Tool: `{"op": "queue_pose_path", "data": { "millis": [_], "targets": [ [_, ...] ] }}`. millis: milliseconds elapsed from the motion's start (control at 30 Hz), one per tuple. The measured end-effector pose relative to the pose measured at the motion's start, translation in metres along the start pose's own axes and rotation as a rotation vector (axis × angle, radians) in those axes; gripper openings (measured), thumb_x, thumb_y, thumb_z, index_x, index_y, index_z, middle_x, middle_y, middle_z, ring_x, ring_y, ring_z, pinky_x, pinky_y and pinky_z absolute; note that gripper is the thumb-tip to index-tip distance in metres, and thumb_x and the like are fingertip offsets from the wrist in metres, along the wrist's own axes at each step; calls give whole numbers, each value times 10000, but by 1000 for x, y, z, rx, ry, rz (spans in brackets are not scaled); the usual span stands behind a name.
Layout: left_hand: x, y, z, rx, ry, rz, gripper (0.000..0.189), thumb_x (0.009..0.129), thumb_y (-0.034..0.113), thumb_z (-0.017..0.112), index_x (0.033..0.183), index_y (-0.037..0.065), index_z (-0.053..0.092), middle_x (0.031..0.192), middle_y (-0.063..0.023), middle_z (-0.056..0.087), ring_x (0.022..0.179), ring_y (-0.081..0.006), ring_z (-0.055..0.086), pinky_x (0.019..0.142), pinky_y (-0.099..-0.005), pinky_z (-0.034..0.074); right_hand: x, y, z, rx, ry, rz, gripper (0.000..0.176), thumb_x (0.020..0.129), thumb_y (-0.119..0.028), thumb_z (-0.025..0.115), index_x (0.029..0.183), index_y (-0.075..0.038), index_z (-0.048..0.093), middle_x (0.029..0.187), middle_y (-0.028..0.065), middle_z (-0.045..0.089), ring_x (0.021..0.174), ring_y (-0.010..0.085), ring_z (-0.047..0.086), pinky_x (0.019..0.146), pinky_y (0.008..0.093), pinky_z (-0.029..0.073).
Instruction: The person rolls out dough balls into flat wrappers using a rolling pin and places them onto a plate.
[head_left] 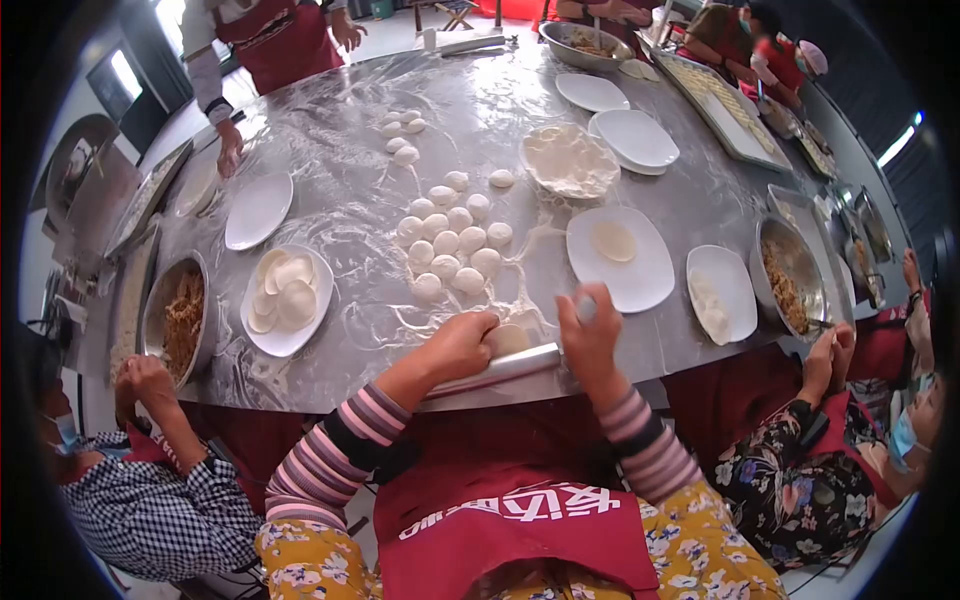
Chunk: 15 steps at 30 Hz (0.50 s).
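My left hand (462,345) rests on a flattened piece of dough (510,338) at the near edge of the metal table (340,205). A rolling pin (500,370) lies just in front of that hand, along the table edge. My right hand (590,330) is closed around a small white object, raised slightly above the table beside the dough. Beyond both hands lies a cluster of several round dough balls (452,245) on the floured surface. A white plate (620,258) with one rolled wrapper sits to the right of them.
A plate of wrappers (288,298) and a filling bowl (178,318) sit at left, another filling bowl (790,280) and plate (722,292) at right. A flour plate (568,160) is further back. Other people sit on both sides and stand across the table.
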<state>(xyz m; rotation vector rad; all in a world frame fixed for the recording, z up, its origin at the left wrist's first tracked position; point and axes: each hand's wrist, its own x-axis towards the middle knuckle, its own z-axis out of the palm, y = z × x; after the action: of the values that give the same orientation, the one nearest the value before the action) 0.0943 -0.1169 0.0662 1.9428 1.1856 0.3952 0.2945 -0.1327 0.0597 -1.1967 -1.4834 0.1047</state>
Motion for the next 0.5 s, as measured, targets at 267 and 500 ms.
{"op": "queue_pose_path", "data": {
  "millis": [267, 500],
  "targets": [
    [21, 3, -4, 114, 38, 8, 198, 826, 172, 542, 837, -18, 595, 826, -226, 615, 808, -374, 599, 698, -430, 454, 1, 3, 5, -23, 16, -11, 234, 733, -41, 698, 845, -58, 494, 659, 147, 531, 564, 365, 543, 506, 397, 428],
    [-5, 0, -4, -51, -5, 17, 161, 817, 53, 526, 950, -26, 570, 831, -174, 631, 786, -250, 613, 697, -360, 467, -4, 1, 3, -59, 34, 21, 211, 751, -37, 679, 850, -49, 493, 632, 117, 531, 547, 289, 542, 501, 357, 419]
  ]
}}
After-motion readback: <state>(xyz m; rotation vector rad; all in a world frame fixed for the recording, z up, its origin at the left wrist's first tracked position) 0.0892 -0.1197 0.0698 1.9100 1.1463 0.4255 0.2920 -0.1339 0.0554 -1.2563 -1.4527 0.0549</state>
